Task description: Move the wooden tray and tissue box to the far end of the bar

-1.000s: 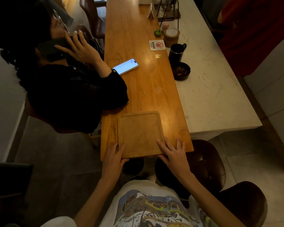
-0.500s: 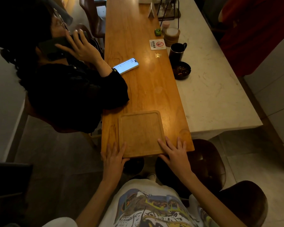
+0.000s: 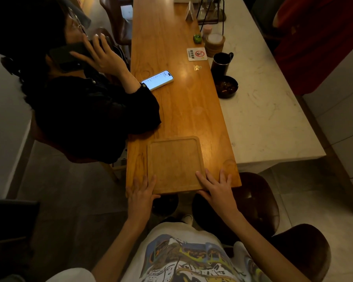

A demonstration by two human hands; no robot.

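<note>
Our left hand and right hand lie flat and spread at the wooden tray's near corners, at the desk's near end — thumbs go underneath, lifting level.

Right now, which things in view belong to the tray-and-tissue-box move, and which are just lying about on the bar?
Job: wooden tray, left hand and right hand at its near corners. No tissue box clearly visible.

Lying about: lit phone, black mug, dark bowl, no-smoking sign, coaster stack.
</note>
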